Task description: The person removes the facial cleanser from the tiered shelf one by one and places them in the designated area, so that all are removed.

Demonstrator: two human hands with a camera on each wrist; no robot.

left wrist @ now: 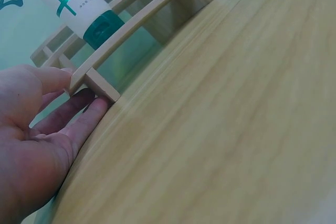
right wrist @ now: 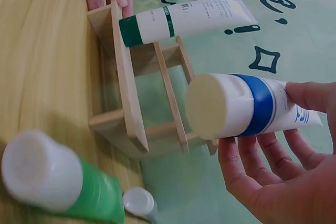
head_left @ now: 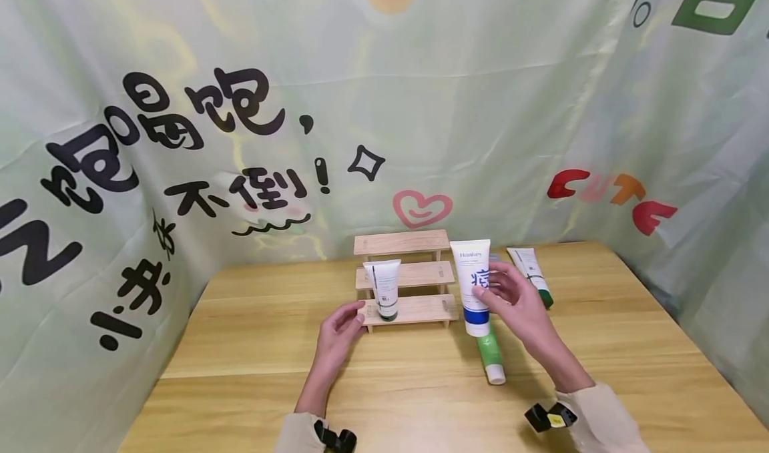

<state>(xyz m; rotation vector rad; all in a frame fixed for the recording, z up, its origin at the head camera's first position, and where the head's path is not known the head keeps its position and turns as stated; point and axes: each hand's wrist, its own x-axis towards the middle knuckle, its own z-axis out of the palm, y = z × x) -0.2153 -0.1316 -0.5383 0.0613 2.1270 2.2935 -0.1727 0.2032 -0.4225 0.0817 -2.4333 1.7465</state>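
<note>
A three-step wooden display rack [head_left: 420,309] stands on the table. My left hand [head_left: 336,336] pinches the left end of its lowest step, thumb on top and fingers by the leg in the left wrist view. A white tube with a dark green cap [head_left: 384,289] stands upright on that step, near its left end. My right hand [head_left: 521,306] grips a white tube with a blue band [head_left: 470,266] by its side, cap down, held in the air just right of the rack. In the right wrist view its pale cap end [right wrist: 206,106] faces the camera.
A green tube with a white cap [head_left: 490,349] lies below the held tube. Another white tube with a green cap [head_left: 530,271] lies farther right. A small white cap [right wrist: 139,202] shows beside the green tube. Printed curtain [head_left: 510,126] hangs behind the table [head_left: 240,346].
</note>
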